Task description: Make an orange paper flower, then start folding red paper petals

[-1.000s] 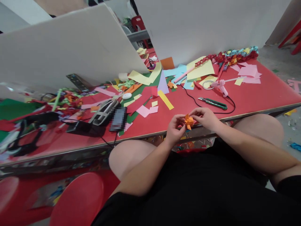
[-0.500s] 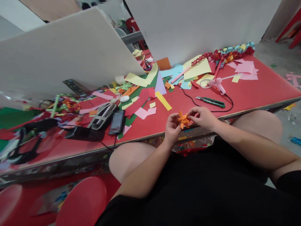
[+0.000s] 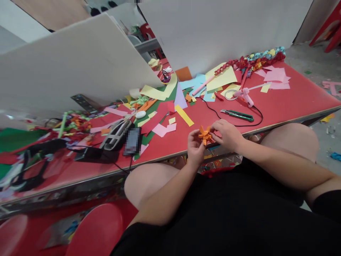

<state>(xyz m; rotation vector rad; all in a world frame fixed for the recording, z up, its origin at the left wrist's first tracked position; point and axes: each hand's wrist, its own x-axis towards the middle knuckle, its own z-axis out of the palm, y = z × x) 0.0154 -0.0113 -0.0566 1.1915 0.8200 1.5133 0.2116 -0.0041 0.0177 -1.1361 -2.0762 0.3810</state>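
Note:
An orange folded paper flower (image 3: 205,135) with several pointed petals is held between my two hands, just over the front edge of the red table (image 3: 282,103). My left hand (image 3: 195,145) grips it from the left, thumb below and fingers curled behind. From the right, my right hand (image 3: 226,133) pinches one of the petals between thumb and fingertips. Beyond my right hand lies a green utility knife (image 3: 237,115). A pink glue gun (image 3: 245,96) rests farther back, its black cord curving round the knife. A yellow paper strip (image 3: 184,115) lies beyond my left hand.
Paper scraps and strips cover the table's middle, with a lilac paper piece (image 3: 180,96) among them. Paper chains (image 3: 266,58) lie at the back right. To the left are a phone (image 3: 132,141) and a black headband-like strap (image 3: 29,174). White boards (image 3: 80,67) stand behind.
The orange paper flower has turned slightly between my fingers. My right hand has shifted a little over its petals. The whole view has moved slightly.

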